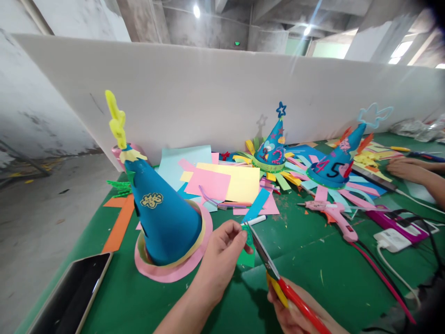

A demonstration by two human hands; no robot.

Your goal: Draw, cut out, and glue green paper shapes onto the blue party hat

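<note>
My left hand (224,253) is closed, pinching a small piece of green paper (247,257) above the table. Pointing up toward that paper is a pair of scissors (269,269) with red and yellow handles, gripped by my right hand (295,306). The scissor blades are slightly parted, with their tips close beside the paper and my left fingertips. Left of my hands stands a blue paper cone hat (163,222) with a pink brim, a gold patterned sticker and a yellow fuzzy shape on top.
A phone (76,292) lies at the left edge. Behind are coloured paper sheets (225,181) and two more decorated cone hats (273,144). At right lie a pink glue gun (330,211), a purple power strip (399,225) with cables, and another person's hands (406,167).
</note>
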